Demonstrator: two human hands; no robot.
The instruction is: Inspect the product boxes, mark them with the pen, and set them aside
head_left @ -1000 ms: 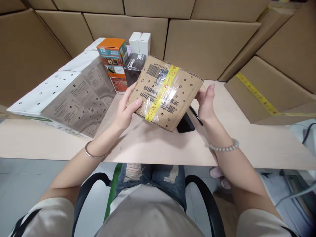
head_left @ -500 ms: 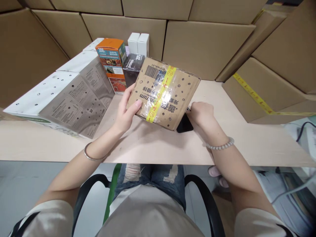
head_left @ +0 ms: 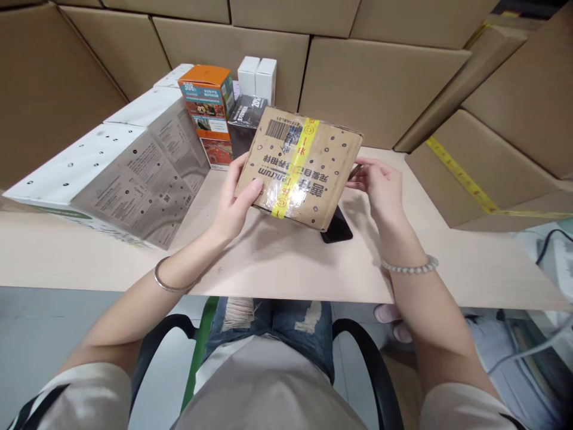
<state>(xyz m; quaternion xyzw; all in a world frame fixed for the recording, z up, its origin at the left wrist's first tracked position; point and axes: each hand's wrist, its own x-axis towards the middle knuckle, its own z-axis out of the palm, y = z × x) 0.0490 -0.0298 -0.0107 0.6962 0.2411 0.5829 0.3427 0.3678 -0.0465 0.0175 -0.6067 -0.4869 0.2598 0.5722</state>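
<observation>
- Left grip (head_left: 233, 206), thumb on top, clamps the taped carton (head_left: 299, 170), apparently steadying it.
- Opposite, right grip (head_left: 382, 184) closely pinches a slim dark tool (head_left: 355, 172).

A closed, yellow-taped cardboard box (head_left: 298, 170) tilts above the table (head_left: 277, 263), a thin dark tool (head_left: 355, 171) beside it.

Your carton (head_left: 313, 170): brown, black doodle spots, yellow tape (head_left: 296, 164). Your jeans (head_left: 284, 319): blue. Tall box (head_left: 207, 116): orange top, teal band.
</observation>
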